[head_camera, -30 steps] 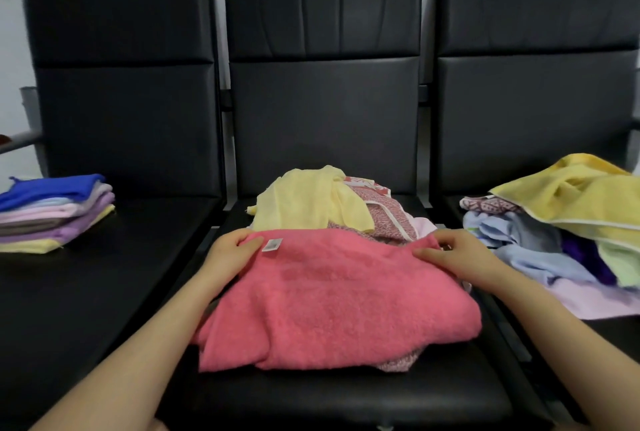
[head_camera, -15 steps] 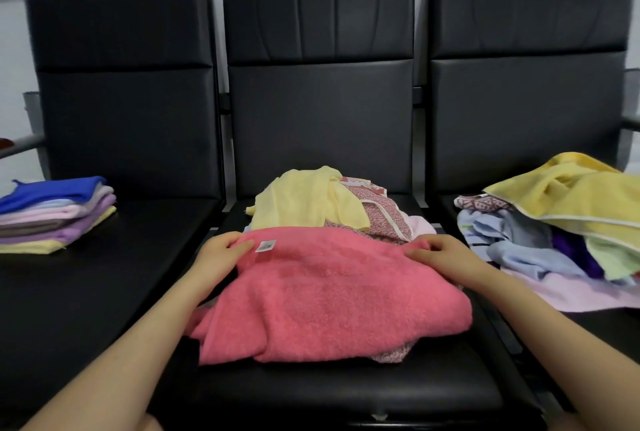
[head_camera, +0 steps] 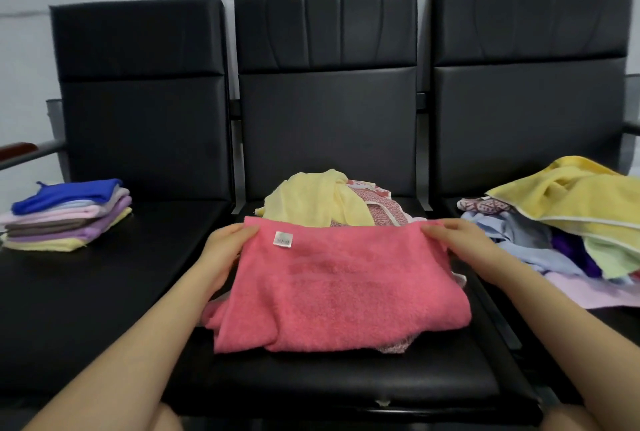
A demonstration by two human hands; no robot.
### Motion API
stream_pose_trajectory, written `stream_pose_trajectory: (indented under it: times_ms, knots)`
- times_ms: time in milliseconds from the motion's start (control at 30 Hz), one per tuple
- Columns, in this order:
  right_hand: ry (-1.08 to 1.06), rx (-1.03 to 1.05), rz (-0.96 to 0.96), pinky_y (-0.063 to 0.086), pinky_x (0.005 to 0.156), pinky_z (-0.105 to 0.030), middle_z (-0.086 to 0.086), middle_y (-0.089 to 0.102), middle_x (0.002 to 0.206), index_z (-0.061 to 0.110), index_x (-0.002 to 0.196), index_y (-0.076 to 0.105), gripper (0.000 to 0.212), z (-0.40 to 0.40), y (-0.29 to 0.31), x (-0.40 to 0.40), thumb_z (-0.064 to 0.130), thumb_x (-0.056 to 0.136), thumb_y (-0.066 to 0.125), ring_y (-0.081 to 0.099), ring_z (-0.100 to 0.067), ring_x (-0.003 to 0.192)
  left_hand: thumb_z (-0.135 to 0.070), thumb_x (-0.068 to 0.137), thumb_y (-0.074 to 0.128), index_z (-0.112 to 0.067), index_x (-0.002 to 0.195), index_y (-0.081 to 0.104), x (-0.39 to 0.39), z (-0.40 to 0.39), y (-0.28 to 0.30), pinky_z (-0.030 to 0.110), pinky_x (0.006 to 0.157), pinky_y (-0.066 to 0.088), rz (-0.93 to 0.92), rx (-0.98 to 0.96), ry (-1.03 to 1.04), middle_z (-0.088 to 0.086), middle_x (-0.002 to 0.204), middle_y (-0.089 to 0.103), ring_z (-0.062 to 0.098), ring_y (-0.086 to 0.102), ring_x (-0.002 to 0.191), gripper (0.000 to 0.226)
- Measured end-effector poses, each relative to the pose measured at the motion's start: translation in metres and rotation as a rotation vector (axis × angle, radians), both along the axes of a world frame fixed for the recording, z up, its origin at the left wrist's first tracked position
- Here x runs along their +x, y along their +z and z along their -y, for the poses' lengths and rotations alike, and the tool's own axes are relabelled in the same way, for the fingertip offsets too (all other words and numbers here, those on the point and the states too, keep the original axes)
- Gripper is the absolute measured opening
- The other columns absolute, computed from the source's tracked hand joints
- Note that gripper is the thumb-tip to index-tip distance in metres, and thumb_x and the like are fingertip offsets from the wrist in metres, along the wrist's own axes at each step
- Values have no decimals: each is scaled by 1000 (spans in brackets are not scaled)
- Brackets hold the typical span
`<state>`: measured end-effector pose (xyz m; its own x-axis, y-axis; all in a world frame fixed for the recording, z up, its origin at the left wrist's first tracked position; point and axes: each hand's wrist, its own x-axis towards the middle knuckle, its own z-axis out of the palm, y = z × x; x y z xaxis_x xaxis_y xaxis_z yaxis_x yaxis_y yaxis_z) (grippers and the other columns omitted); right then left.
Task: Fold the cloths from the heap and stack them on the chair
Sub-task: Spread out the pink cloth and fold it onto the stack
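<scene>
The pink towel [head_camera: 339, 285] lies on the middle chair seat [head_camera: 346, 382], over other loose cloths. The left hand [head_camera: 225, 250] pinches its far left corner and the right hand [head_camera: 460, 243] pinches the far right corner, the edge between them pulled fairly taut. To fold well, the person should keep that edge straight, bring both corners evenly to the near edge, then smooth the crease. The folded stack [head_camera: 69, 219] waits on the left chair; the unfolded heap [head_camera: 571, 222] sits on the right.
</scene>
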<state>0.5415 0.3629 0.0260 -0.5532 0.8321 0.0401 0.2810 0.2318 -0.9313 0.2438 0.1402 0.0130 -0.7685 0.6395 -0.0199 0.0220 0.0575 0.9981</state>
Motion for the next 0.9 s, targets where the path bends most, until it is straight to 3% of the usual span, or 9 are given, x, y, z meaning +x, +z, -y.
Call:
stream_pose_trajectory:
  times_ms: [100,200,333,400,500,567,700,800,900]
  knots:
    - [-112,181,-179,44,71,-27,-2,67,88,22,90,71,14,18,35,8,20,96,58,57,-13,83,-22,92,62,-23,91,71,14,10,32,27,72,51,-128,118,137,2,98,71,15,65,90,10]
    - [-155,320,-365,42,65,-19,7,63,79,17,93,70,14,35,90,12,17,96,57,52,0,72,-21,92,62,-26,89,71,21,22,82,26,72,52,-145,298,201,2,96,72,14,66,87,10]
    - [-171,428,-514,37,53,-5,22,59,59,26,80,66,21,55,171,6,16,96,57,49,10,58,-20,93,61,-23,90,72,23,31,157,29,76,54,-222,435,232,4,95,72,14,65,84,11]
    - [-162,449,-550,39,58,-7,23,60,69,23,86,65,15,64,202,3,18,97,56,49,12,62,-20,93,61,-24,91,71,24,37,188,26,75,55,-222,496,249,1,95,71,12,66,85,10]
    - [-148,449,-560,43,69,-14,13,62,88,23,97,66,12,69,234,-1,23,97,54,53,1,82,-19,94,61,-28,87,67,26,42,219,17,64,51,-206,547,276,-7,90,70,5,66,81,13]
    - [-150,443,-595,43,69,-16,8,65,93,21,100,68,13,75,255,-3,24,96,55,55,-4,86,-20,94,60,-27,86,69,29,48,239,20,65,53,-205,576,284,-5,89,71,8,67,80,13]
    - [-136,426,-672,41,64,-25,5,60,81,5,94,72,25,87,285,1,28,93,62,51,-6,72,-21,94,59,-21,81,70,31,61,270,29,70,54,-224,662,298,-1,82,68,12,63,74,17]
    - [-71,301,-769,37,56,-21,10,55,60,17,71,67,20,97,302,7,29,87,69,48,-5,56,-21,93,61,-19,78,70,30,70,285,29,67,50,-226,764,289,0,77,65,12,59,69,17]
    - [-7,153,-838,41,64,-27,3,56,68,19,71,63,18,103,316,8,29,83,72,51,-12,63,-18,91,63,-17,74,67,31,77,299,24,60,49,-182,847,290,-2,72,64,8,58,62,18]
